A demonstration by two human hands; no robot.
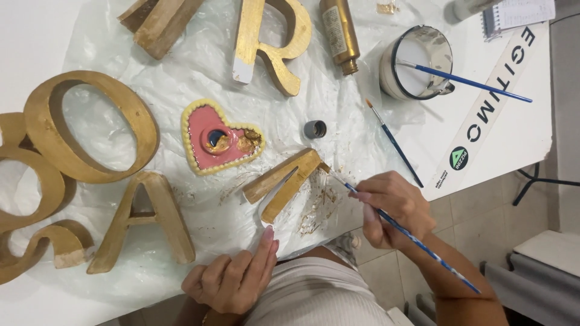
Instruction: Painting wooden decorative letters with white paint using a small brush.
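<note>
Resting at the table's near edge, the left hand [232, 281] lies loosely curled and holds nothing, its fingertips [267, 235] just below the gold letter [284, 183]. That letter lies flat on the plastic sheet [199, 72], its long axis slanting up toward the right. The right hand [393, 208] pinches a blue paintbrush [399, 228], bristles touching the letter's upper right end, handle pointing down-right.

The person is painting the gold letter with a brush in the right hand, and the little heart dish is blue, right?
Not quite. The head view shows the heart dish is pink with a yellow rim. The rest holds: the right hand holds the brush to the gold letter.
</note>
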